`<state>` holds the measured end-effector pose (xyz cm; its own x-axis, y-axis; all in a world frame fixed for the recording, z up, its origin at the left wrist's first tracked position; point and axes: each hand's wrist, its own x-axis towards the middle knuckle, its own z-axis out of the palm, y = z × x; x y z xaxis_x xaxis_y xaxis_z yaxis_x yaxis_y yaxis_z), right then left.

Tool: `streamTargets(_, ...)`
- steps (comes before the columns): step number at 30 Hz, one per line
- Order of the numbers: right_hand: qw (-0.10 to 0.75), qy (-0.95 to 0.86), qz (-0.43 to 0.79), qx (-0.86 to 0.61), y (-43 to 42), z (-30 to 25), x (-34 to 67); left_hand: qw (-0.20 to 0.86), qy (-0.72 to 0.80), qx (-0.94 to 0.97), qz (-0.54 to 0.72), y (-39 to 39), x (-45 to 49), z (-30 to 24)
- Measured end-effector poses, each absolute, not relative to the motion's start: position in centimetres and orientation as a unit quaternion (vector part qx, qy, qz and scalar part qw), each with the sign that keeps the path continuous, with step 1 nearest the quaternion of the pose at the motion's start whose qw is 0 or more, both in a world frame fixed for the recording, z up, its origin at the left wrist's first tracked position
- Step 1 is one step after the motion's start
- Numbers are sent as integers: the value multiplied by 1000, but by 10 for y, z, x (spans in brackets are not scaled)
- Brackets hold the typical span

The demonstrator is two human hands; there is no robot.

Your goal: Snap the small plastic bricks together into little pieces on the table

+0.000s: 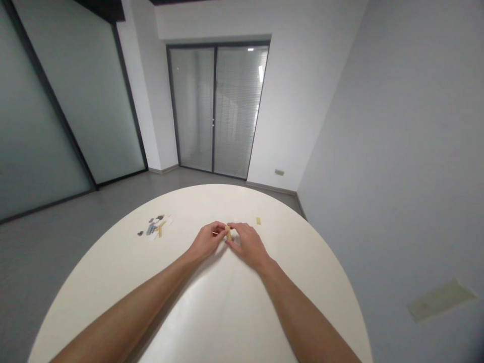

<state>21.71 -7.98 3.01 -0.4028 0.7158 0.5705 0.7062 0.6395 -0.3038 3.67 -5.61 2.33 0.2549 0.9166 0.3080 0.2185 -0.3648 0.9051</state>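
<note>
Both my hands meet near the middle of a round white table (pixel 212 312). My left hand (pixel 206 241) and my right hand (pixel 245 244) are closed, fingertips pinched together on a small tan piece (pixel 228 232) held between them just above the tabletop. What the piece is exactly is too small to tell. A second small tan piece (pixel 258 220) lies on the table just beyond my right hand.
A little heap of small grey and tan parts (pixel 156 226) lies on the table to the left of my hands. Behind the table are grey floor, a glass sliding door with blinds (pixel 217 108), frosted glass panels at left and a plain wall at right.
</note>
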Motion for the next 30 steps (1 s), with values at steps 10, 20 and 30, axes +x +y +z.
streamTargets(10, 341, -832, -1, -438, -80, 30, 216, 404, 394, 705, 429, -56, 38, 19)
streamTargets(20, 340, -833, -1, -436, -80, 30, 217, 368, 400, 724, 425, -56, 37, 19)
streamTargets(30, 337, -836, 5, -433, -82, 33, 217, 357, 412, 727, 417, -61, 38, 26)
